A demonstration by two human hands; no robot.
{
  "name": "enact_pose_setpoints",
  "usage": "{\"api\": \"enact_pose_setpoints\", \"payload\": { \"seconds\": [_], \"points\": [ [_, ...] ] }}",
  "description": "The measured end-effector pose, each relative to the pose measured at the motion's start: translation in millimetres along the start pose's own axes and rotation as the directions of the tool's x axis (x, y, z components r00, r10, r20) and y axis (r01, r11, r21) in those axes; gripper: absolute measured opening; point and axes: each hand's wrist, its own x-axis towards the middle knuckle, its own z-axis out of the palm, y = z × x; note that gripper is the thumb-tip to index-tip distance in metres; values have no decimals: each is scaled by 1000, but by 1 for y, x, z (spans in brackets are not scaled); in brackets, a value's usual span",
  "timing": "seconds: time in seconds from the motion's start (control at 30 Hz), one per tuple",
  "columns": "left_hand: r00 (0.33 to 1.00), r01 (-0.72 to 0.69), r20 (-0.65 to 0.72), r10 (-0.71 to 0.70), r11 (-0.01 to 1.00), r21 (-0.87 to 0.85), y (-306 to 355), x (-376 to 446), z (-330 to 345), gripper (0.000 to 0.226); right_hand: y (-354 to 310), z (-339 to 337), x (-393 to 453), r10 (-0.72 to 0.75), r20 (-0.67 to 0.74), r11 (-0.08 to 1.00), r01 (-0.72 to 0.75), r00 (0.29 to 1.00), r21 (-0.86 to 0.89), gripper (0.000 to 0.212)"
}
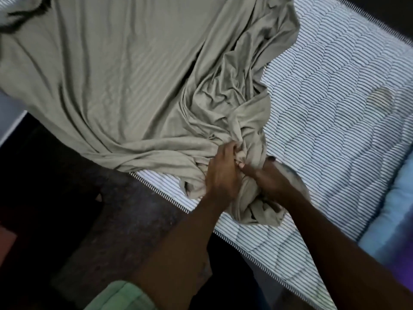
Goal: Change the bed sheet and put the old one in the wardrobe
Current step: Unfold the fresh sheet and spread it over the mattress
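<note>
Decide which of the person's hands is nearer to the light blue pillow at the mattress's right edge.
Right. The right hand grips the bunched grey sheet on the side toward the blue pillow; the left hand grips the sheet just beyond it, farther away.

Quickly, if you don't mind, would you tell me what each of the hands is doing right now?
Left hand: closed, gripping the bunched grey-green bed sheet.
Right hand: closed, gripping the same sheet beside the left.

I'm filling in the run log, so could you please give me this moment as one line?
hands: left and right both grip bunched sheet | sheet: partly off striped mattress | stage: gathering sheet
</note>
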Motion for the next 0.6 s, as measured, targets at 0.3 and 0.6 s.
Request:
{"api": "enact_pose_setpoints", "payload": {
  "seconds": [0.3,0.6],
  "points": [
    [946,-164,323,-17,837,522,-80,-81,-33,47,-2,-107,-28,267,-45,938,-270,963,-215,45],
    [997,48,-82,8,753,656,-27,-122,5,57,37,-81,-47,-779,-344,483,151,525,-863,49]
  ]
}}
